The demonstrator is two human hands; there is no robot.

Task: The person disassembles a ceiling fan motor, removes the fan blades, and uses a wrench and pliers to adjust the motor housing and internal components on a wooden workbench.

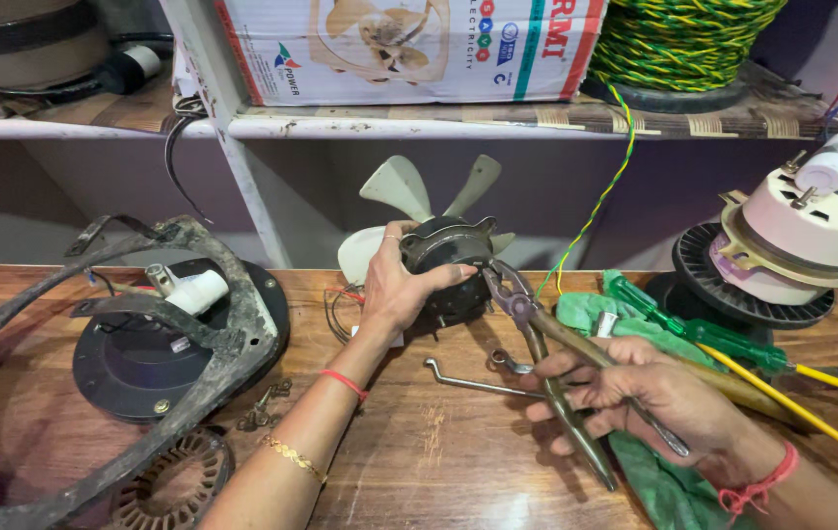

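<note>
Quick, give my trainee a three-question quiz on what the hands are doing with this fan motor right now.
1. True or false: the left hand grips the fan motor.
2. Which tool does the right hand hold? A) hammer B) pliers C) saw
3. Fill in: the green-handled screwdriver lies on a green ____.

Key:
1. True
2. B, with the pliers' nose at the motor's right edge
3. cloth

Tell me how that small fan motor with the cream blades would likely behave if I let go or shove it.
Likely heavy for its size: the fan motor has a dark metal body. It might tip or roll, as the left hand steadies its round housing on edge. The thin blades look plastic and could flex or crack.
</note>
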